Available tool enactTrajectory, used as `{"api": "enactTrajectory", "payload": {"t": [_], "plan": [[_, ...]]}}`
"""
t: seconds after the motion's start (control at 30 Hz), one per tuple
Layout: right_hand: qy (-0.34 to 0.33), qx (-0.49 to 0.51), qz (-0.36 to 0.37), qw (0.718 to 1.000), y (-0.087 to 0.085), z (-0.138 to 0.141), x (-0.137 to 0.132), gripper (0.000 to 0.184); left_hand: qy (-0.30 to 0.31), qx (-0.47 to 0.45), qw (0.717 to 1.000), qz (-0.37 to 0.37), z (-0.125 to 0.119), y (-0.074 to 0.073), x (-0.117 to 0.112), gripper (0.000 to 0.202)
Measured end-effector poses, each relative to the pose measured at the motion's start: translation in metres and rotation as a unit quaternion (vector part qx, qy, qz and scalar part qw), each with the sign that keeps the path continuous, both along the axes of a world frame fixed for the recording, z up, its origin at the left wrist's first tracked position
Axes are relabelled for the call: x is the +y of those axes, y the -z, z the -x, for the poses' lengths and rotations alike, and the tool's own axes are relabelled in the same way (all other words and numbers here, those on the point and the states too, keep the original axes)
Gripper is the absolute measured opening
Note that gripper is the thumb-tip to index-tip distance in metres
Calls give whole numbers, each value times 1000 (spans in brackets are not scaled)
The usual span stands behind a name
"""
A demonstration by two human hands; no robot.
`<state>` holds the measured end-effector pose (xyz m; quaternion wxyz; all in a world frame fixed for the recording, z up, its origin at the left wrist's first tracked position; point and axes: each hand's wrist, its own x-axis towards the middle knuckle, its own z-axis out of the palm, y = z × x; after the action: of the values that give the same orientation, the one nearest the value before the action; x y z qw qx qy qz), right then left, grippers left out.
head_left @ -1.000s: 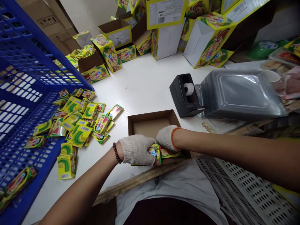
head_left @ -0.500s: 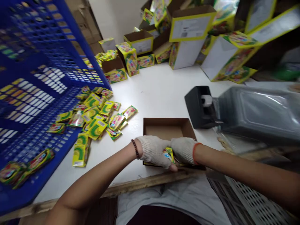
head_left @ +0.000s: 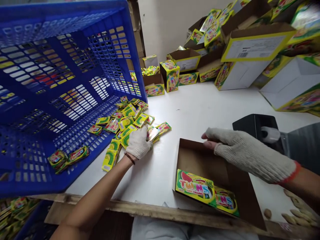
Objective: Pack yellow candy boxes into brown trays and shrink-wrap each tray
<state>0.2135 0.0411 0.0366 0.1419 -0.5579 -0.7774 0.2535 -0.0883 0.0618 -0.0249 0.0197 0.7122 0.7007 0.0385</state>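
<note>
My left hand [head_left: 139,142], in a cotton glove with a beaded bracelet at the wrist, reaches into a heap of small yellow-green crayon packs [head_left: 128,121]. Its fingers are closed around the edge of one shiny crayon pack [head_left: 152,133] at the heap's right side. My right hand [head_left: 237,150], also gloved, hovers over the back edge of an open brown carton [head_left: 197,155]. The thumb and fingers are stretched out, slightly apart and holding nothing. Inside the carton, along its near side, lie crayon packs [head_left: 196,186] printed TWINS.
A blue plastic basket [head_left: 138,63] lies on its side at left, with packs spilling from it. Open display boxes [head_left: 187,61] are stacked along the back. A black device [head_left: 255,125] stands right of the carton. The table's wooden edge [head_left: 150,210] runs in front.
My left hand has gone from the carton to the heap at left. My right hand has lifted off the packs in the carton and opened. The carton sits angled, and the view has shifted.
</note>
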Motion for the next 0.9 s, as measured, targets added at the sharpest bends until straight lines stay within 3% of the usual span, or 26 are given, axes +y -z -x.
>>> {"api": "enactTrajectory", "payload": {"t": [0.07,0.2,0.37,0.47,0.57,0.67,0.73,0.8,0.9], "plan": [[43,81,73,993,-10,26,7,32,11,-86,993,-77,-7,2,-2,60],[128,272,188,935,-6,72,32,59,90,-150,958,-228,-37,-12,-9,74],[136,345,102,923,1,79,66,64,186,-113,936,-278,-61,-29,2,68],[129,443,112,880,0,74,78,60,190,-147,928,-283,-64,-39,18,64],[77,511,165,840,1,76,86,41,185,-228,925,-242,-63,-48,38,69],[138,528,168,821,5,78,95,30,139,-252,951,-113,-55,-48,62,49],[192,507,175,822,8,77,100,23,94,-210,973,7,-47,-37,76,35],[220,476,207,826,14,74,103,16,72,-170,978,96,-38,-17,86,30],[223,455,264,821,29,68,106,13,60,-175,975,127,-33,13,94,40]]}}
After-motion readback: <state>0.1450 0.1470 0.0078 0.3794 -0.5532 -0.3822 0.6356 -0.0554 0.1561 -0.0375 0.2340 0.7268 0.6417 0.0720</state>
